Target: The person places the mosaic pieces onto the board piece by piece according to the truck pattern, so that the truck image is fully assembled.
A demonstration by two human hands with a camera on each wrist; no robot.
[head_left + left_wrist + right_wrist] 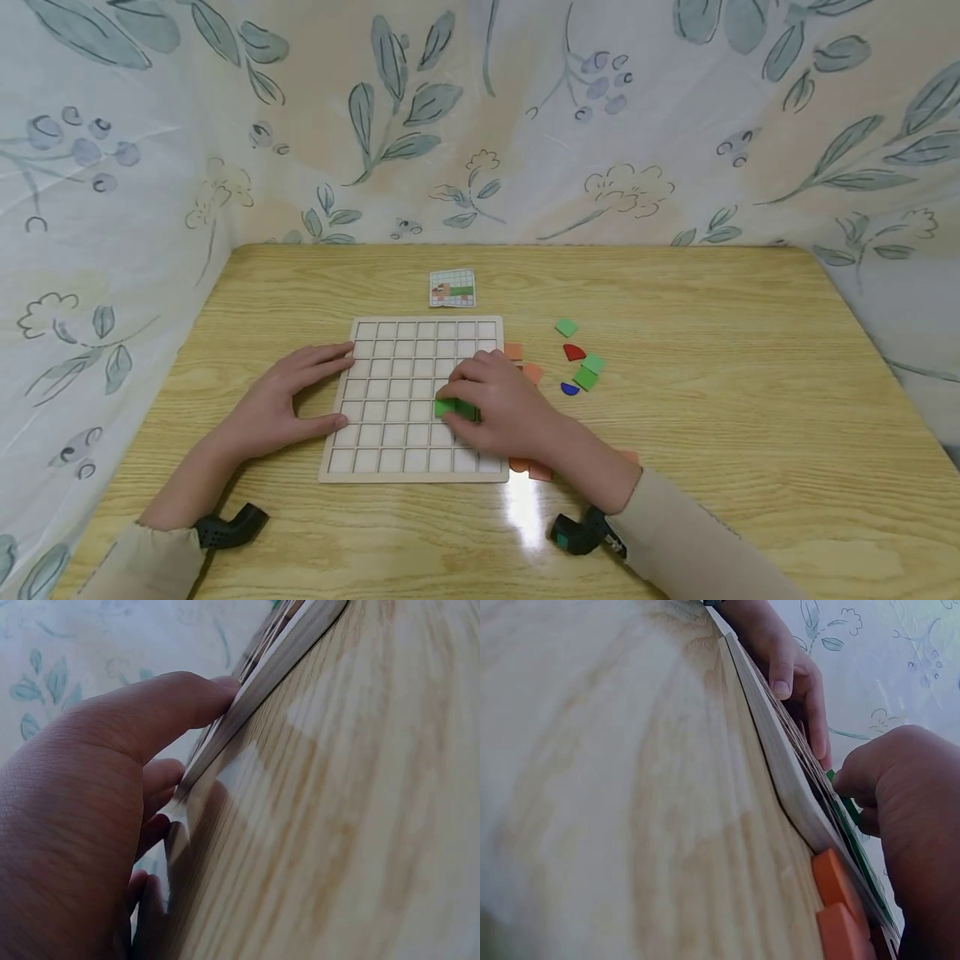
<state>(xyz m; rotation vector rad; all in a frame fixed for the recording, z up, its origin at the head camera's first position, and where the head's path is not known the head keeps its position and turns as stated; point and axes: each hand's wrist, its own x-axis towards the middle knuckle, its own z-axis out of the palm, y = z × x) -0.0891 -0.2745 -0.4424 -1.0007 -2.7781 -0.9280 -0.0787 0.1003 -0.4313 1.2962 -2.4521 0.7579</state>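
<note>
Broadly, a leaf-patterned cloth (300, 125) fills the upper part of the head view, a wood-grain table (750, 358) the lower. Pale gridded board (393, 435) lies flat on it, left of centre. Right hand (506, 408) at mid-frame, over the board's right side: thumb and forefinger curled in, pinching a green tile (445, 407) just right of the grid's middle; how many green pieces sit under the palm is hard to make out. Left hand (277, 404) at left of frame, thumb and fingers spread wide, tips touching the board's left edge, nothing held. Small printed card (452, 288) above the board, upper middle. Orange pieces (540, 470) along the board's right edge, partly hidden by the right hand. Loose green squares (586, 379) right of centre, near a red quarter-round (573, 352); blue half-round (570, 388) below that
</note>
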